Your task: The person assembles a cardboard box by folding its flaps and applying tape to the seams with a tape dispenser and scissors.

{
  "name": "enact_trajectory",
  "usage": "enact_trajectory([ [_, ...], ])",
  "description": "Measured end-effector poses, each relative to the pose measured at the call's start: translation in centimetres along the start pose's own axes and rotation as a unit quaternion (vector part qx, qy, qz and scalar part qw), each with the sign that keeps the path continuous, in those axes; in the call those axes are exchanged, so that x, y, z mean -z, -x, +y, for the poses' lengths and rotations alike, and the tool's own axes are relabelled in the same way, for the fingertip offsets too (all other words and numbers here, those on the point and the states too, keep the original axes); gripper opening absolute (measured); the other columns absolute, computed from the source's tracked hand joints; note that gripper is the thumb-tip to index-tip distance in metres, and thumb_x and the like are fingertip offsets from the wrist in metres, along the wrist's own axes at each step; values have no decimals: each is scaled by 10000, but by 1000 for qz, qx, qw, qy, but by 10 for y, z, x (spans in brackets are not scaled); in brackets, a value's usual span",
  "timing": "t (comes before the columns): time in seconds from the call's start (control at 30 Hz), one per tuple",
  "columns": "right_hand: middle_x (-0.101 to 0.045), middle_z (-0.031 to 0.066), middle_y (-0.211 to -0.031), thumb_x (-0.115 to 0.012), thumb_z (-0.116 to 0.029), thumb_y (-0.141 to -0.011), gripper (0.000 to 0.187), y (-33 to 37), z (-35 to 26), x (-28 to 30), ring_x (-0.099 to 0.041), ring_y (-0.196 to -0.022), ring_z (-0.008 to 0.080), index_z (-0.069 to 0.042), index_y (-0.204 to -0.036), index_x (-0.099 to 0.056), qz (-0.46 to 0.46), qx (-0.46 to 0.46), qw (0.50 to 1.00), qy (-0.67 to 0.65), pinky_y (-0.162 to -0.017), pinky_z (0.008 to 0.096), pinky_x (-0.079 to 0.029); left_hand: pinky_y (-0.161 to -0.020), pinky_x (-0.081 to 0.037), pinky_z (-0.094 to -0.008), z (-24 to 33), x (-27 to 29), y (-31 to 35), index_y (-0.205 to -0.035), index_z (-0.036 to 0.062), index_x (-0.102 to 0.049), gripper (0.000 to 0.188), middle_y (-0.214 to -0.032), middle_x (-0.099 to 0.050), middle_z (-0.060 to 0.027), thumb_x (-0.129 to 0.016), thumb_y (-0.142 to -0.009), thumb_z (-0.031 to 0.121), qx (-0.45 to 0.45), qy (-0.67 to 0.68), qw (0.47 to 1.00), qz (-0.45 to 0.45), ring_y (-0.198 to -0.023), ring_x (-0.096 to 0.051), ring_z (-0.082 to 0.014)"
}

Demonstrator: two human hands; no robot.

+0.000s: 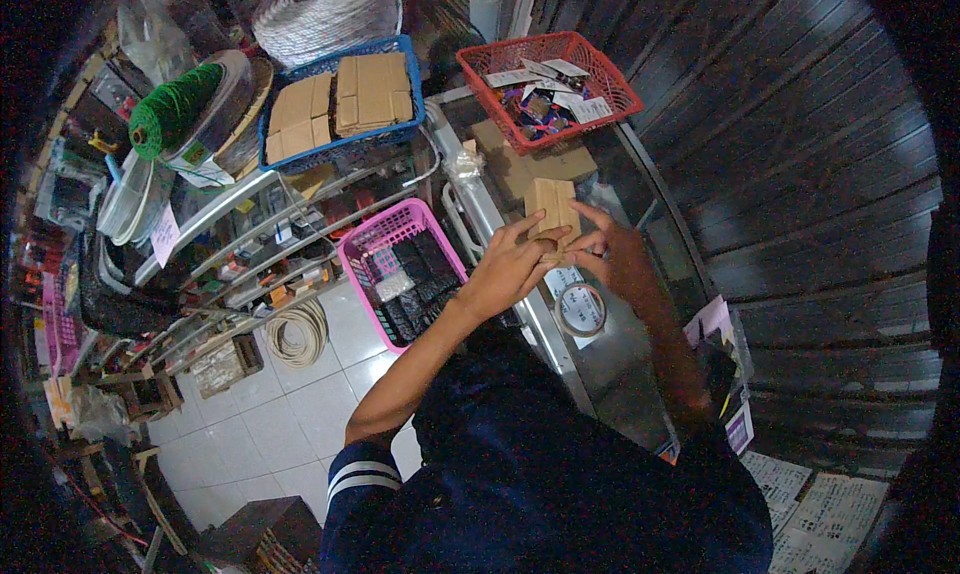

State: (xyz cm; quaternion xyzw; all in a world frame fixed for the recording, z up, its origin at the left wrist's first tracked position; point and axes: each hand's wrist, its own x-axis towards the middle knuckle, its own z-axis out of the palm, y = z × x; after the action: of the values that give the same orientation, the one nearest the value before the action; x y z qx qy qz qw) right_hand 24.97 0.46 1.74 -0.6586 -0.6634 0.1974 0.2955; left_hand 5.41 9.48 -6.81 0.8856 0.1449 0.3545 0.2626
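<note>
A small brown cardboard box (551,204) is held over the glass counter by both hands. From its left, my left hand (508,266) grips the lower edge with bent fingers. My right hand (612,252) closes on the opposite side, its index finger reaching along the cardboard. The fingertips meet at the near end, where they hide part of it. Just below the hands, a roll of tape (580,309) lies on a white paper with handwriting. Beyond the box, a larger flat piece of cardboard (500,164) rests on the counter (625,374).
A red basket (515,134) of small packets stands at the counter's far end. Left of it, a blue basket (345,152) holds cardboard boxes. The pink basket (358,274) contains black-wrapped packages. Green twine (175,112) sits far left; coiled cable (297,336) lies on the floor. Corrugated metal (820,224) borders the right.
</note>
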Motion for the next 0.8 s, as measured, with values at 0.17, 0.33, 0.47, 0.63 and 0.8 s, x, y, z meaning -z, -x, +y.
enact_trajectory([
  [0.17, -784, 44, -829, -834, -129, -797, 677, -13, -16, 9, -534, -600, 115, -111, -1427, -586, -54, -61, 996, 40, -617, 288, -479, -1093, -385, -508, -1, 0, 0, -1139, 74, -603, 222, -1428, -606, -29, -639, -981, 227, 0, -3, 1000, -1, -1422, -429, -351],
  [0.33, -786, 48, -852, -839, -153, -797, 641, -12, -17, 10, -645, -659, 146, -104, -1396, -616, -70, -60, 994, 60, -671, 308, -529, -1112, -370, -512, -2, -2, 2, -1118, 74, -601, 209, -1429, -606, -41, -641, -981, 226, 3, 4, 1000, -6, -1424, -422, -361],
  [0.47, -783, 83, -888, -826, -151, -810, 608, -9, -12, 7, -745, -805, 209, -96, -1378, -616, -68, -46, 994, 78, -748, 342, -570, -1109, -371, -509, -3, -3, 1, -1087, 82, -597, 187, -1435, -599, -42, -654, -969, 215, -4, 16, 1000, 3, -1419, -426, -360],
  [0.63, -781, 90, -917, -817, -144, -814, 584, -5, -11, 5, -752, -812, 252, -99, -1361, -617, -67, -16, 994, 89, -762, 358, -574, -1077, -398, -503, -7, -6, 4, -1069, 89, -598, 193, -1411, -601, -47, -685, -944, 207, -4, -12, 1000, 3, -1413, -435, -353],
  [0.8, -781, 76, -890, -827, -134, -796, 626, -5, -13, 4, -703, -707, 250, -129, -1378, -597, -45, 29, 993, 109, -708, 362, -552, -1072, -405, -509, -3, -1, 1, -1070, 84, -596, 213, -1364, -614, -64, -701, -932, 207, -14, -4, 1000, 12, -1412, -433, -360],
])
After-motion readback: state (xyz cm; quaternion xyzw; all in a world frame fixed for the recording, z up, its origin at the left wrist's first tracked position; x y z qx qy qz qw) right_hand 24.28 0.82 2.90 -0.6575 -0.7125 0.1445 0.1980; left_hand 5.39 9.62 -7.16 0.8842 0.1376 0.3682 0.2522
